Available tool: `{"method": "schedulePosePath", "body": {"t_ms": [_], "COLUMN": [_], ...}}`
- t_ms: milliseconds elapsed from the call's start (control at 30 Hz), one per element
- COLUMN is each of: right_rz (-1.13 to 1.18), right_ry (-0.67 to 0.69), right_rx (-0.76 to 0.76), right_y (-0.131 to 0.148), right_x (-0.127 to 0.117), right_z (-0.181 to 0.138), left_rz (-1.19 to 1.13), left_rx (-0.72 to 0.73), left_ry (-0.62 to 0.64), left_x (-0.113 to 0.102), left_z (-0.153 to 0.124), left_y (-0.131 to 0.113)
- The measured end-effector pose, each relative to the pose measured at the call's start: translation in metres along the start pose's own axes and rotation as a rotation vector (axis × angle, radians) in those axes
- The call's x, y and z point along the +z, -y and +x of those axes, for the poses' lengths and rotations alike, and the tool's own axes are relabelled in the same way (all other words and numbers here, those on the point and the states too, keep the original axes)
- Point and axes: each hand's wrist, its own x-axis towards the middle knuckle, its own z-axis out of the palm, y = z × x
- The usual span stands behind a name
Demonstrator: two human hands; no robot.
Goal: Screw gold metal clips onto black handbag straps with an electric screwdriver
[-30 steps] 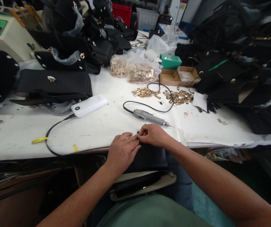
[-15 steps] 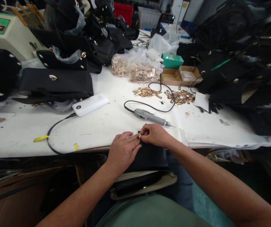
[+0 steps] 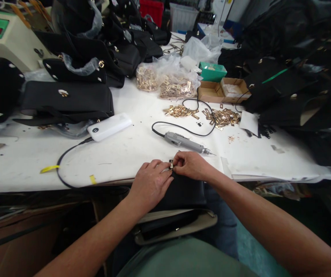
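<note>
Both my hands meet at the front edge of the white table [image 3: 125, 154]. My right hand [image 3: 192, 164] pinches a small gold metal clasp [image 3: 171, 164] on the top edge of a black bag [image 3: 182, 192] that rests in my lap. My left hand [image 3: 151, 184] lies over the bag's left part, its fingers curled and touching the same clasp. A grey electric screwdriver [image 3: 187, 142] with a black cord lies on the table just beyond my right hand.
Loose gold fittings [image 3: 220, 116] lie mid-table, with more in clear plastic bags [image 3: 173, 82]. A white power bank [image 3: 109, 127] with a black cable lies at the left. Black bags [image 3: 67, 100] pile up left and right. Cardboard boxes [image 3: 221, 90] and a beige machine [image 3: 6, 38] stand behind.
My hands stay at the clasp, with only slight finger shifts. The view has drifted a little.
</note>
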Motion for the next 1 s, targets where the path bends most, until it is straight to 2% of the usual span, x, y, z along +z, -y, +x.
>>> {"method": "schedulePosePath", "body": {"t_ms": [167, 300, 433, 533, 667, 733, 867, 1000], "right_rz": [-0.076, -0.122, -0.064, 0.026, 0.052, 0.007, 0.037, 0.013], "right_ry": [-0.004, 0.003, 0.008, 0.015, 0.003, -0.047, -0.251, -0.474], "right_rx": [0.080, 0.118, 0.106, 0.092, 0.031, 0.001, -0.065, 0.012], "right_y": [0.009, 0.015, 0.014, 0.011, 0.005, 0.002, -0.010, -0.036], "right_x": [-0.003, -0.004, -0.006, -0.008, -0.011, -0.013, -0.020, -0.044], "right_z": [0.003, 0.006, 0.006, 0.004, 0.007, 0.006, -0.013, -0.038], "left_rz": [0.051, 0.034, 0.023, 0.073, 0.210, 0.245, 0.263, 0.264], "left_rx": [0.061, 0.087, 0.100, 0.099, 0.137, 0.176, 0.240, 0.240], "left_ry": [0.054, 0.026, -0.010, -0.066, -0.209, -0.268, -0.318, -0.315], "left_x": [-0.003, -0.001, 0.000, 0.003, 0.016, 0.023, 0.030, 0.036], "left_z": [0.002, 0.003, 0.003, -0.001, -0.002, -0.001, -0.002, -0.004], "left_y": [0.004, 0.008, 0.005, -0.002, -0.001, 0.005, 0.017, 0.024]}}
